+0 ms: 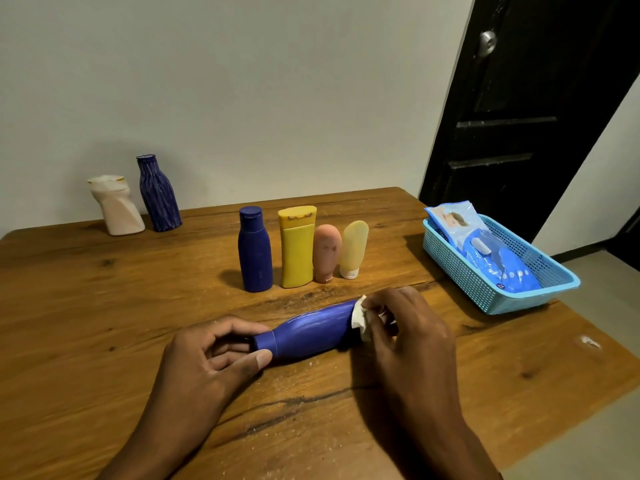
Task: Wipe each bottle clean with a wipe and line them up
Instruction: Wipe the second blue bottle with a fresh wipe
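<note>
Both forearms reach in from the near edge over the wooden surface [104, 292]. Between the hands a blue bottle [311, 329] lies on its side, cap end to the left, base end to the right. The left hand [204, 355] pinches the cap between thumb and curled fingers. The right hand [408, 327] clutches a crumpled white wipe [359, 315] in its fingertips and presses it against the bottle's base end. Fine pale specks are scattered on the wood around the bottle.

Just beyond, near the middle of the surface, four bottles stand upright in a close row: a dark blue bottle [254, 251] at the left, then a yellow bottle [296, 247], a pinkish-brown tube [326, 254] standing on its cap, and a pale yellow tube [354, 249] on a white cap at the right. To the right, near the surface's edge, a light blue mesh basket [457, 271] holds a blue pack of wipes [491, 258].

Far back on the left, well apart from the row, a cream bottle [117, 206] stands just beside a striped blue bottle [157, 195], both close to the pale wall [242, 81]. A dark door [519, 116] stands at the far right
</note>
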